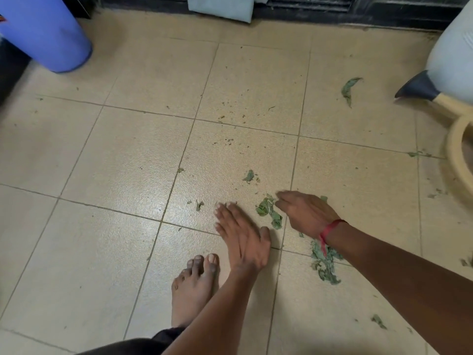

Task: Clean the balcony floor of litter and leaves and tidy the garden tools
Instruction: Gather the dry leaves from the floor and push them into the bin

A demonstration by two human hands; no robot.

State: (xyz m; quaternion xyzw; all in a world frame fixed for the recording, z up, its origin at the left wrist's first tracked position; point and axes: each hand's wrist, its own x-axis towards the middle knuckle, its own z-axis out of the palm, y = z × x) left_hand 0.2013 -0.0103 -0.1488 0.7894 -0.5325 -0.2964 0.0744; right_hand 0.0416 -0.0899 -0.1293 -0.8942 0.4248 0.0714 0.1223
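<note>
- Torn green leaf scraps (pixel 268 212) are lying on the beige tiled floor (pixel 102 162), right between both hands.
- The left hand (pixel 243 239) is reaching flat beside them, fingers straight and pressed together.
- The right hand (pixel 304 213), wearing a red thread wristband (pixel 330 228), is flanking them, its blurred fingers lying loosely together and pinching nothing.
- A larger green leaf heap (pixel 325 262) is lying under that wrist.
- A blue plastic drum (pixel 46 32) is standing far left.

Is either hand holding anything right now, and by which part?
Nothing is held. The left hand is flat, fingers straight; the right hand reaches open-fingered beside the leaf clump, gripping none of it.

Glossy, finely textured ceramic floor tiles (pixel 107 160); crumpled, matt dry leaves (pixel 268 211); smooth plastic barrel (pixel 43 32).
</note>
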